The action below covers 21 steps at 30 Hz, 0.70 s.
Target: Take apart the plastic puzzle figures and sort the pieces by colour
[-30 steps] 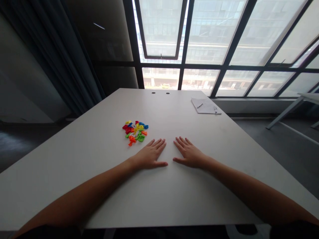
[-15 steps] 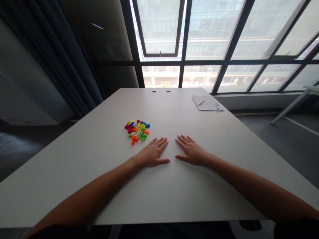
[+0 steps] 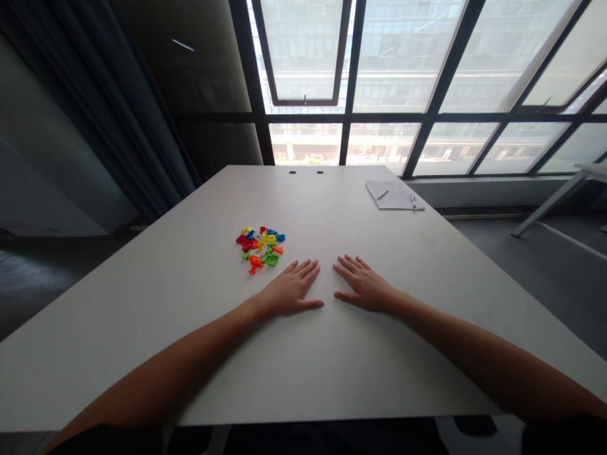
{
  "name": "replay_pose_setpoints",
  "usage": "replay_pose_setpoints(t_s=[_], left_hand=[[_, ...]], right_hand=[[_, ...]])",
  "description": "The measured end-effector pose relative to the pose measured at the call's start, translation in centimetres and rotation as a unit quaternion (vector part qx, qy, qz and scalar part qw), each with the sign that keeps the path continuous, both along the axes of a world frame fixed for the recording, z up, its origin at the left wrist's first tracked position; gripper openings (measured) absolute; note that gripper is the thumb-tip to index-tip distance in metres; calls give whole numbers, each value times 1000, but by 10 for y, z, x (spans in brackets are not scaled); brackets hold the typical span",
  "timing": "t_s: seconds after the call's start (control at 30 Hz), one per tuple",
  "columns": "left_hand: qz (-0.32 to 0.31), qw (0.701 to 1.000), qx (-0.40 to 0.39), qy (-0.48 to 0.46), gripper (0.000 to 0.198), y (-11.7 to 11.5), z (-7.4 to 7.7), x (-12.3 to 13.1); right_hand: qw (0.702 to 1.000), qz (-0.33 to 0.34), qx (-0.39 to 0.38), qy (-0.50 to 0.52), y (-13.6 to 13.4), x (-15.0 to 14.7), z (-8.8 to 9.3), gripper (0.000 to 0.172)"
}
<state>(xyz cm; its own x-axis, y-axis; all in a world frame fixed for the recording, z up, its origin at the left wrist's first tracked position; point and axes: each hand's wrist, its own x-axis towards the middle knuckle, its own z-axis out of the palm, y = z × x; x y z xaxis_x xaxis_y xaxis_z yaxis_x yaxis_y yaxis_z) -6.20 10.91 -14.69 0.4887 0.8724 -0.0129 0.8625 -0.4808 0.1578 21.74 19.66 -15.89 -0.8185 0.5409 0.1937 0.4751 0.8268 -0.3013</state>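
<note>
The bare left hand and bare right hand lie flat, empty, apart, seemingly resting. Getting the small, many-coloured plastic pieces would mean reaching left and far.

An office, by its furnishings. A broad white desk spreads beneath the left hand and right hand, with two dark round fittings far ahead of both. Papers and two pens lie ahead and right of the right hand. Beyond rise dark-framed windows (another building shows through). A curtain hangs left of the left hand; a second table stands far right.
</note>
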Motion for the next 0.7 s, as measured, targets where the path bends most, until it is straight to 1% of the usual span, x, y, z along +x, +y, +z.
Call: replay_pose_setpoints(t_s=[0.1, 0.17, 0.23, 0.27, 0.3, 0.33, 0.4, 0.47, 0.5, 0.57, 0.63, 0.7], left_hand=[[-8, 1000, 25, -17, 101, 0, 0, 1], [-15, 997, 63, -40, 85, 5, 4, -3], [-2, 990, 121, -75, 61, 16, 13, -17], [17, 984, 154, -93, 52, 23, 17, -29], [49, 975, 188, -111, 48, 31, 22, -44], [82, 966, 215, -120, 48, 40, 26, -62], [161, 949, 244, -118, 54, 57, 29, -107], [236, 937, 234, -103, 62, 74, 27, -154], [272, 933, 214, -98, 65, 81, 23, -175], [315, 934, 137, -94, 70, 94, 15, -207], [318, 939, 88, -97, 75, 104, 7, -224], [296, 947, 70, -104, 81, 111, 1, -227]], right_hand=[[994, -17, 17, 111, 4, 1, -2, 53], [981, -32, 23, 191, 8, 2, -3, 37], [970, -44, 16, 238, 13, 3, -3, 27], [967, -50, 9, 251, 15, 3, -3, 24], [964, -57, 0, 258, 17, 3, -3, 23], [963, -63, -10, 262, 18, 3, -3, 22], [961, -76, -28, 266, 20, 3, -2, 22], [959, -87, -43, 267, 20, 3, -2, 22], [958, -90, -49, 268, 20, 3, -2, 22], [957, -93, -57, 268, 19, 2, -2, 22], [957, -94, -61, 269, 19, 2, -1, 22], [956, -99, -62, 271, 18, 2, 0, 22]])
